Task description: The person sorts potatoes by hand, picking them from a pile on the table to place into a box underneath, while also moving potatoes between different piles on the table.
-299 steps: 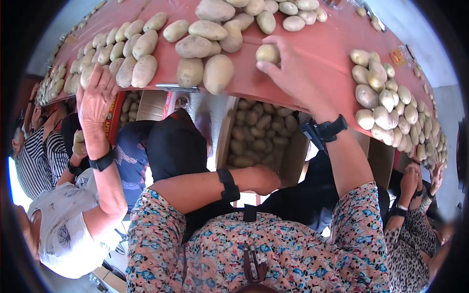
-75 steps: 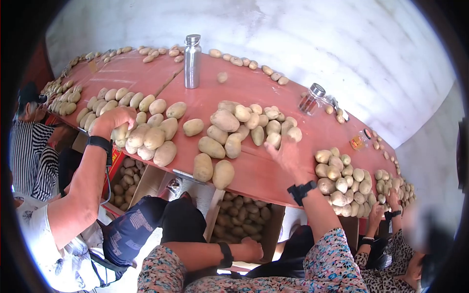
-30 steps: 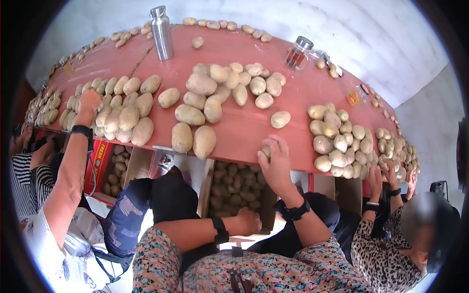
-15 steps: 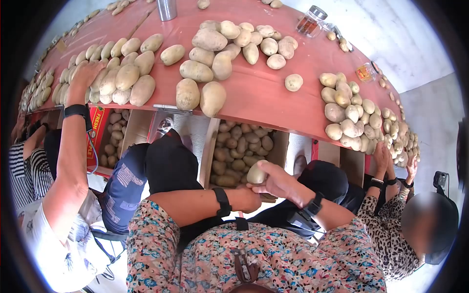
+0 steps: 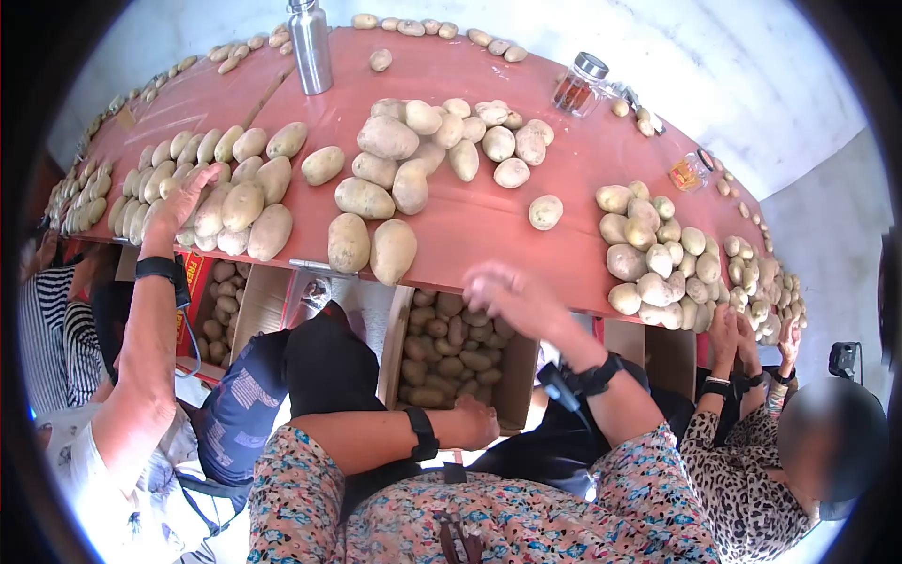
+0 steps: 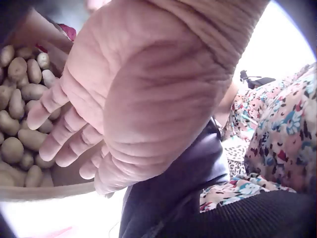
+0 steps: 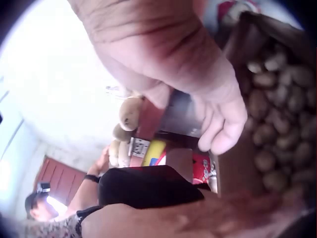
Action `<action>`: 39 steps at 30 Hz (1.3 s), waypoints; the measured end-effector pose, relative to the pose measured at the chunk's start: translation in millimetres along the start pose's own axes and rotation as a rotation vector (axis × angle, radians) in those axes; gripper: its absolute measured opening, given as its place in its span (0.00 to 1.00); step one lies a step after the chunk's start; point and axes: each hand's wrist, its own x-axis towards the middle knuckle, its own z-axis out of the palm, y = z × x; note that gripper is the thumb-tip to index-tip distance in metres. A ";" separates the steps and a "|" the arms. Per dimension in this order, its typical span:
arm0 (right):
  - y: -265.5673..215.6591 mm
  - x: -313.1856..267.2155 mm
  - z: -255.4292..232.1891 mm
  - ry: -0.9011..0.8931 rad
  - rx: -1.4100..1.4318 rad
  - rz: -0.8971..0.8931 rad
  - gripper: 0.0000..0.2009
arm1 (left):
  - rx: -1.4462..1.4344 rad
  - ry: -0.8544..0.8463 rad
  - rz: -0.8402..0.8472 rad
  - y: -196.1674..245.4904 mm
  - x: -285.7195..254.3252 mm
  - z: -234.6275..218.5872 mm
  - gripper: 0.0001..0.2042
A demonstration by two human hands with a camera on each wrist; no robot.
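My left hand (image 5: 474,425) rests low near the front edge of a cardboard box (image 5: 520,387) beneath the table. In the left wrist view its palm is bare and the fingers extend loosely toward the box rim, holding nothing. Blurred slightly, my right hand (image 5: 515,299) hovers by the table's front edge above the box. Its fingers bend loosely around nothing, as the right wrist view shows. Many potatoes (image 5: 449,350) lie inside the box. A single potato (image 5: 545,212) sits on the red table (image 5: 470,235), beyond my right hand. Farther back is a heap of potatoes (image 5: 387,138).
More potato piles lie at left (image 5: 242,205) and right (image 5: 648,254). A steel bottle (image 5: 311,52), a lidded glass jar (image 5: 579,86) and a smaller jar (image 5: 691,171) stand behind. Seated people flank me; one person's hand (image 5: 178,199) reaches over the left pile.
Half a second ago my right hand held a potato over the box beside my left hand. It is now empty and has moved up toward the table edge. The head view has tilted upward.
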 end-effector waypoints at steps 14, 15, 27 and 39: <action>35.9 44.0 -69.7 0.622 -1.108 -0.092 0.22 | 0.047 0.002 -0.022 -2.6 -3.5 6.2 0.11; 35.9 43.1 -72.0 0.616 -1.010 -0.164 0.21 | 0.047 -0.020 -0.028 -1.8 -3.1 6.7 0.11; 72.4 -22.9 53.3 -0.238 0.956 0.477 0.17 | 0.013 0.015 -0.029 -5.9 2.0 15.1 0.10; 43.6 -10.4 60.9 -0.455 0.353 0.292 0.17 | -0.091 0.130 -0.050 -8.8 5.7 24.2 0.12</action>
